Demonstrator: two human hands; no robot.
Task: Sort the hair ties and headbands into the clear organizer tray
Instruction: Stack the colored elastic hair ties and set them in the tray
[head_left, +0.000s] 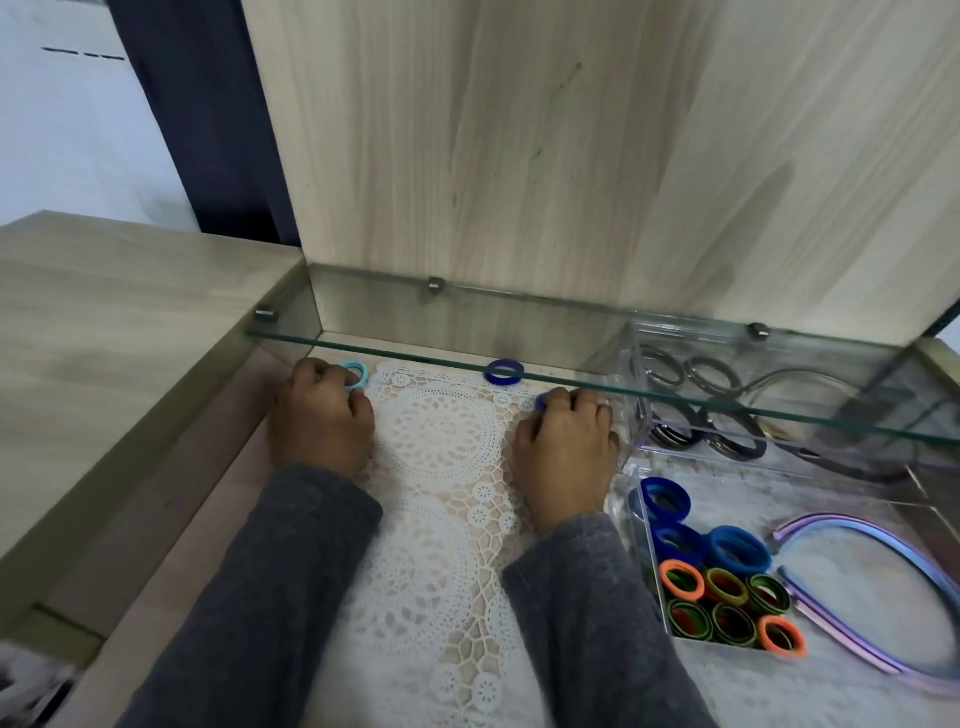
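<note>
Nearest, the clear organizer tray (649, 545) already holds orange and green hair ties (727, 603) and pastel headbands (857, 587), so sorting looks nearly done. Farther on, the left hand (322, 415) has its fingers pinching a light blue hair tie (356, 375), and the right hand (566, 447) has its fingers curled on a dark blue tie (541, 402). Beyond them a loose blue hair tie (504, 372) waits on the table.

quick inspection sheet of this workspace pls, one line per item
surface: white lace mat on pale wood.
job's things: clear organizer tray at right holds blue ties, orange and green ties, purple headbands, dark ties; one navy tie lies loose under the glass shelf edge.
clutter: blurred white thing, lower left.
hands: left hand grips light blue tie; right hand pinches partly hidden blue tie.
cables: nothing seen.
surroundings: wooden panel behind.
</note>
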